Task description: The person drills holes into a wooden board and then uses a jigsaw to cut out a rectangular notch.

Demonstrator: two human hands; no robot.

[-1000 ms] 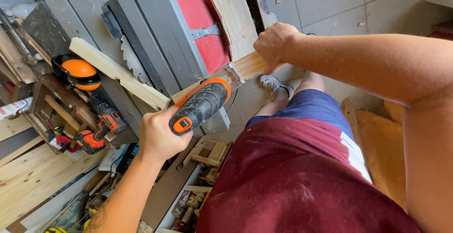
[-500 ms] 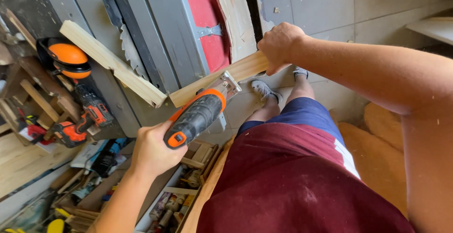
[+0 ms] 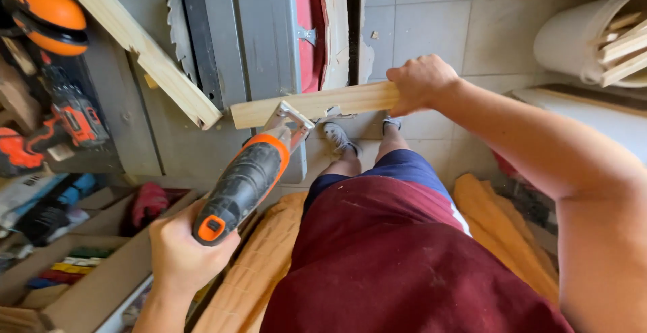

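My left hand [image 3: 180, 251] grips the rear handle of a black and orange power saw [image 3: 246, 178]. Its metal shoe and blade end press against the lower edge of a pale wooden strip [image 3: 317, 105], a short way in from the strip's left end. My right hand [image 3: 421, 82] holds the right end of that strip and keeps it level in front of me. The strip hangs over the tiled floor, above my grey shoes [image 3: 337, 137]. I wear blue shorts and a dark red shirt.
A longer wooden batten [image 3: 138, 44] leans on a grey table-saw body [image 3: 263, 43]. Orange ear defenders [image 3: 47, 17] and an orange drill [image 3: 74, 117] lie on the left. Cardboard boxes [image 3: 87, 286] sit low left, a white bucket of wood offcuts [image 3: 593, 36] top right, and ribbed wooden boards [image 3: 259, 265] lie by my legs.
My view has shifted, so the strip and saw now sit lower and more central. The saw stays against the strip; both hands keep their grips.
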